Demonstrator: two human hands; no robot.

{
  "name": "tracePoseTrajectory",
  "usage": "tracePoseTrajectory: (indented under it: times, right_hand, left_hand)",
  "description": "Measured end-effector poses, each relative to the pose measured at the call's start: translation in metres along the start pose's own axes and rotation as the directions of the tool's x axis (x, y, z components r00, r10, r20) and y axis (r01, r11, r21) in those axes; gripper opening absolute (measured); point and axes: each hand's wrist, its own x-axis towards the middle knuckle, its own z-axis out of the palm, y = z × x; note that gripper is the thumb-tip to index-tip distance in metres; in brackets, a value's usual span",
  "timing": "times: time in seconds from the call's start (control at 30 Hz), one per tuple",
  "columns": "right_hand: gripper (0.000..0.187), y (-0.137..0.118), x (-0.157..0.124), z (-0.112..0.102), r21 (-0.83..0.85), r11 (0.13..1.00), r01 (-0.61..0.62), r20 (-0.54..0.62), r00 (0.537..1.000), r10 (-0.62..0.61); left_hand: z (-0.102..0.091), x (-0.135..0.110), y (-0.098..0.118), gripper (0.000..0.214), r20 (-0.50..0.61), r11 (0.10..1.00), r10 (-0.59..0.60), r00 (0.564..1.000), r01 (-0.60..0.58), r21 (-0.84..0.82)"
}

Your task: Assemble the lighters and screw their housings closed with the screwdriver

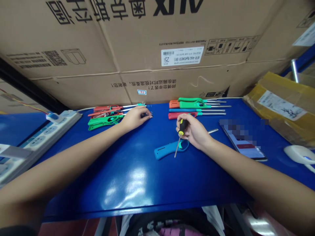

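Observation:
My right hand (194, 129) grips a screwdriver (182, 127) by its black and yellow handle, the thin shaft slanting down. Beneath it on the table lies a blue gas lighter (164, 150), partly behind the shaft and hand, its metal tube showing past my wrist. My left hand (136, 118) is at the back of the table with its fingertips pinched together; small dark bits show by them, too small to name. Beside that wrist are green lighter parts (104, 121) and red lighter parts (108, 108) with metal tubes.
Several coloured lighters (192, 105) lie at the back right. A phone (242, 141), a white mouse (300, 154) and a yellow-taped package (283, 108) are on the right. A power strip (46, 134) runs along the left. A large cardboard box (140, 42) closes off the back.

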Motion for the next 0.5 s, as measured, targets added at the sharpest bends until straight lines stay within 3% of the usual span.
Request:
tracePoseTrajectory:
  times: [0.33, 0.5]
  right_hand:
    - [0.016, 0.002, 0.000, -0.001, -0.005, 1.000, 0.005, 0.012, 1.000, -0.005]
    - [0.017, 0.002, 0.001, -0.002, -0.008, 0.999, 0.034, 0.060, 0.998, -0.034]
  left_hand:
    - [0.003, 0.011, -0.003, 0.016, -0.084, 0.995, -0.080, 0.993, 0.084, 0.053]
    - [-0.003, 0.007, 0.017, 0.024, -0.143, 0.995, -0.080, 0.987, 0.088, 0.050]
